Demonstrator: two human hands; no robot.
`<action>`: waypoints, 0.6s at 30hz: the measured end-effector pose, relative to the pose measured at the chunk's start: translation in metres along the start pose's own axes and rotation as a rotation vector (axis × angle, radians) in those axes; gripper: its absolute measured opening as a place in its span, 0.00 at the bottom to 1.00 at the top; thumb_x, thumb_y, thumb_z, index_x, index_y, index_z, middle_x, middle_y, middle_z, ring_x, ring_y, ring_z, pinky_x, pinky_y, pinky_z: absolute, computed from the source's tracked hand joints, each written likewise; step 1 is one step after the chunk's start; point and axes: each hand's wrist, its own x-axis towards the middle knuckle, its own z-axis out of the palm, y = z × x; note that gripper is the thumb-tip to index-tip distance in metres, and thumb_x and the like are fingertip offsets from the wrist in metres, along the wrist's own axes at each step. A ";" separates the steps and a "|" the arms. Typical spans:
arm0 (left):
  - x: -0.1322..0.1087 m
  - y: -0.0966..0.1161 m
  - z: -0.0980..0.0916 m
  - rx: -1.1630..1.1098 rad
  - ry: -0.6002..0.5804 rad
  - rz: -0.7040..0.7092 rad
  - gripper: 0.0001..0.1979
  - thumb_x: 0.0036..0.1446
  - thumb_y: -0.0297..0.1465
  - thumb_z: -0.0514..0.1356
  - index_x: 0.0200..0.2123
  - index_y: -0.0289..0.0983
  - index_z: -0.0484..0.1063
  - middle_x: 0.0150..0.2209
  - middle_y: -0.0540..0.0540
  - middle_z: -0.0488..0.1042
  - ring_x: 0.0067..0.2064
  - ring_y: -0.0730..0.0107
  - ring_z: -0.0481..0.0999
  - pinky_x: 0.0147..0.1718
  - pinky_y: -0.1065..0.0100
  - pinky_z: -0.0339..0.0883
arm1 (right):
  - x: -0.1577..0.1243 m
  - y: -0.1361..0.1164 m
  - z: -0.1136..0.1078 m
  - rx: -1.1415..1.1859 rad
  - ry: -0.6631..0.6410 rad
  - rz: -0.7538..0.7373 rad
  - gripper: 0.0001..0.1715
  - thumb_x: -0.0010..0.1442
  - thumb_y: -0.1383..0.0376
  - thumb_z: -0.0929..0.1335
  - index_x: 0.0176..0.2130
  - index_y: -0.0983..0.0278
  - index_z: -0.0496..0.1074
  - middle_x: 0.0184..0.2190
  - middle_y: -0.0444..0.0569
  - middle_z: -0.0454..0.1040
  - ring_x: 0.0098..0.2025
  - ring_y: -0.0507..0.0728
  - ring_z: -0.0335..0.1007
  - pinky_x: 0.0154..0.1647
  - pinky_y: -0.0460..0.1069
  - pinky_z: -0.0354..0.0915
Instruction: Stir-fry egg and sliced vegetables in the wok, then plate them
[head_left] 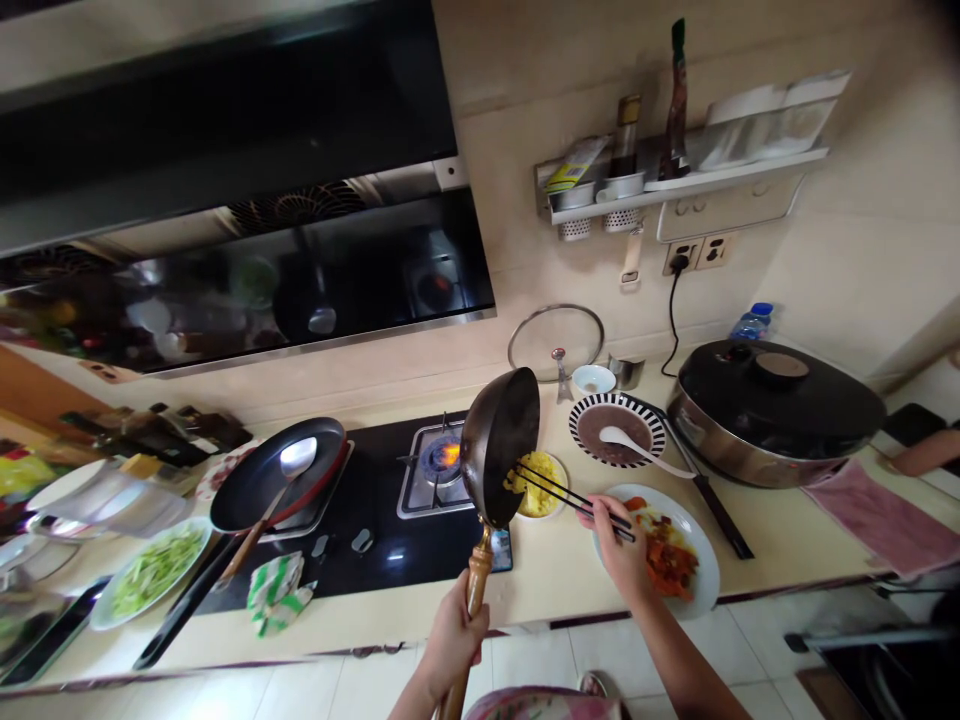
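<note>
My left hand [454, 628] is wrapped round the wooden handle of a dark wok [489, 447], which is tipped on its side with its mouth facing right. Scrambled egg [541, 484] fills a small bowl just under the wok's rim. In my right hand [616, 548] is a pair of black chopsticks [564, 490], their tips at the egg by the rim. A plate of chopped red and orange food [669, 560] lies below my right wrist, partly covered by it. Behind the wok a gas burner [442, 458] is lit, showing blue and orange flame.
A frying pan [259, 478] with a spatula [298, 458] rests on the left burner. Sliced greens [154, 572] fill a plate at far left, near a striped cloth [276, 592]. A patterned bowl [581, 428] with a white spoon, a knife [721, 512] and a large electric cooker [780, 430] stand right.
</note>
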 end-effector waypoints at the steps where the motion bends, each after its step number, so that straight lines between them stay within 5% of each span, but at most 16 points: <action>1: 0.001 0.000 0.000 0.005 0.011 0.004 0.19 0.51 0.31 0.55 0.48 0.36 0.59 0.18 0.61 0.57 0.12 0.77 0.59 0.09 0.75 0.52 | 0.005 -0.001 -0.001 -0.045 -0.022 -0.041 0.21 0.60 0.50 0.64 0.37 0.64 0.72 0.35 0.56 0.78 0.34 0.60 0.77 0.36 0.52 0.75; 9: 0.001 -0.012 0.005 0.013 0.093 0.022 0.25 0.50 0.32 0.56 0.52 0.34 0.57 0.17 0.61 0.57 0.12 0.77 0.58 0.09 0.75 0.52 | 0.028 -0.005 -0.017 -0.196 -0.193 -0.204 0.15 0.57 0.53 0.67 0.33 0.62 0.76 0.35 0.52 0.79 0.36 0.60 0.74 0.41 0.52 0.72; 15: -0.007 -0.006 0.013 -0.023 0.134 0.034 0.27 0.50 0.33 0.57 0.54 0.32 0.57 0.17 0.59 0.59 0.12 0.78 0.58 0.10 0.76 0.53 | 0.003 -0.003 -0.009 0.025 -0.135 0.020 0.21 0.56 0.48 0.67 0.35 0.64 0.75 0.36 0.56 0.79 0.34 0.62 0.77 0.36 0.53 0.75; 18: -0.011 -0.002 0.015 -0.066 0.126 0.023 0.27 0.49 0.33 0.59 0.53 0.34 0.60 0.18 0.59 0.59 0.13 0.79 0.58 0.10 0.76 0.51 | -0.008 0.003 -0.004 0.083 0.010 0.093 0.25 0.53 0.46 0.68 0.33 0.65 0.74 0.35 0.57 0.79 0.33 0.63 0.77 0.34 0.53 0.76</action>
